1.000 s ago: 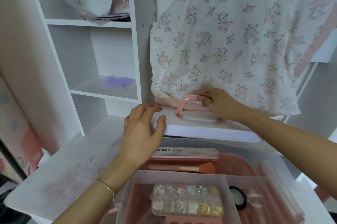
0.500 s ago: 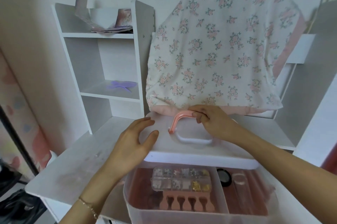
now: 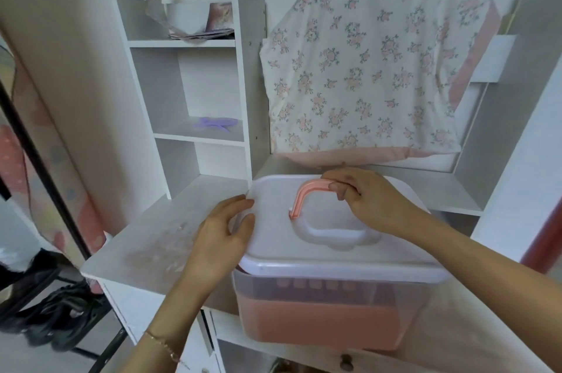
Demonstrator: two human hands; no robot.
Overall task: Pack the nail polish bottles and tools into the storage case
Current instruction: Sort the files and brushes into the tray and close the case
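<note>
Now the storage case (image 3: pixel 319 315) sits on the near part of the white desk (image 3: pixel 146 248), translucent walls with a pink inner body showing through. White lid (image 3: pixel 328 251) lies on top of the case, covering the whole opening; whether it is latched cannot be told.

Left hand (image 3: pixel 222 239): at the lid's left edge, fingers loosely spread and only slightly bent, fingertips touching the far-left corner, thumb against the lid's left rim. Not wrapped round anything. Thin bracelet (image 3: pixel 164 345) on the wrist.

Right hand (image 3: pixel 365 199): on the far side of the lid, fingers curled round the right end of the pink handle (image 3: pixel 304 193), which stands tilted up out of its recess in the lid.

Contents: a row of pale pink tabs visible through the near wall just under the lid; nothing else inside can be made out.

Surroundings: white shelf unit (image 3: pixel 194 84) far left, with a purple item (image 3: pixel 217 123) on its middle shelf. Floral cloth (image 3: pixel 371 62) hangs behind the case, far right.
</note>
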